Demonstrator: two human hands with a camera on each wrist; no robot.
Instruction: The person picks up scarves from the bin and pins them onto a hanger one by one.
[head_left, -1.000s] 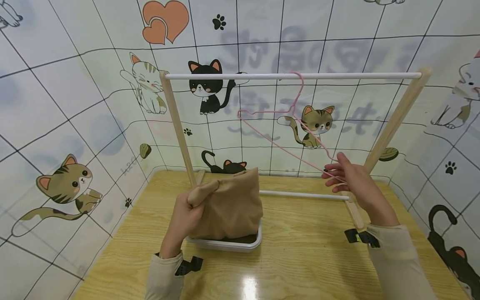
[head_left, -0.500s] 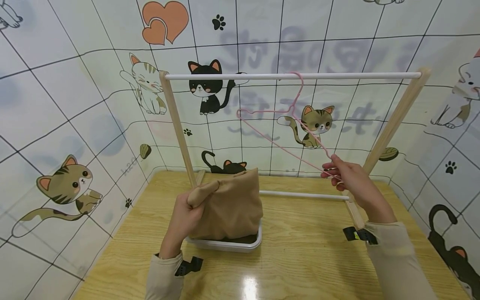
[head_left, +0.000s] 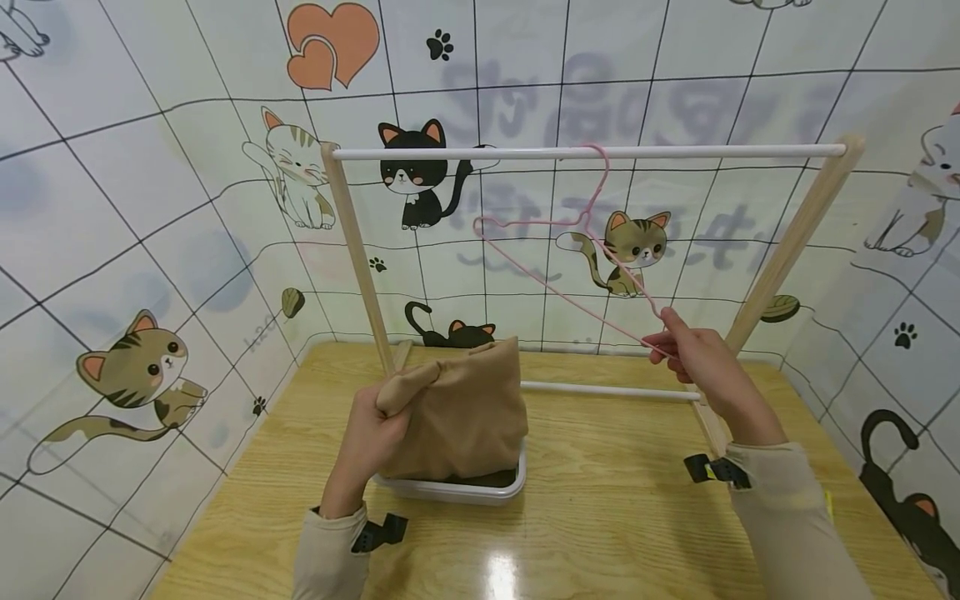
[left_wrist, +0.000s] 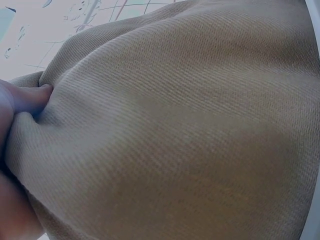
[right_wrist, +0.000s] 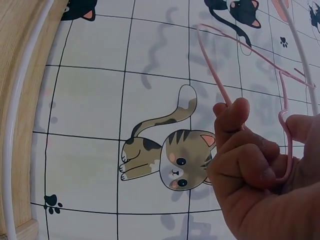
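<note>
- The rack (head_left: 525,153) stands on the table (head_left: 592,500), with a white rod across its top between two wooden posts and another white rod low down.
- The pink hanger (head_left: 587,218) hangs by its hook from the rack's top rod, a little right of its middle, tilted so that its right end is the lower one.
- The right hand (head_left: 705,367), just in front of the rack's right post, has its fingers curled round that lower end.
- The brown cloth (head_left: 457,417) stands up from the white tray (head_left: 472,493), in front of the rack's left half.
- The left hand (head_left: 375,433), in front of the rack's left post, grips a bunched upper corner of the cloth, thumb and fingers closed on it.
- Behind the rack is a wall sheet (head_left: 525,42) printed with cats and grid lines.
</note>
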